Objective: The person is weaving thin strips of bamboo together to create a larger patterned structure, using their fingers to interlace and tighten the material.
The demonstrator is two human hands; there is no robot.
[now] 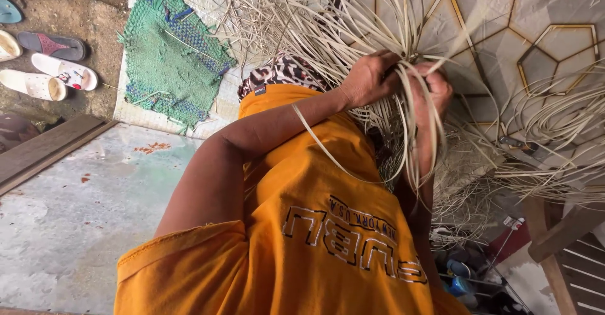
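the floor under me is tiled (pixel 554 6), pale with gold hexagon lines, and loose pale cane strips (pixel 554 119) lie spread and coiled across it. on my other side a green woven mat (pixel 167 56) lies on a light sheet, beside bare grey concrete (pixel 75 227). sandals (pixel 53 69) sit on the dirt beyond.

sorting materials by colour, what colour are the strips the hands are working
Pale cream, straw-like strips, gripped by the left hand and right hand; head view shows them best.

Left hand (pixel 368 78) reaches forward on a bent arm, fingers curled shut; right hand (pixel 432 88) beside it, fingers likewise closed.
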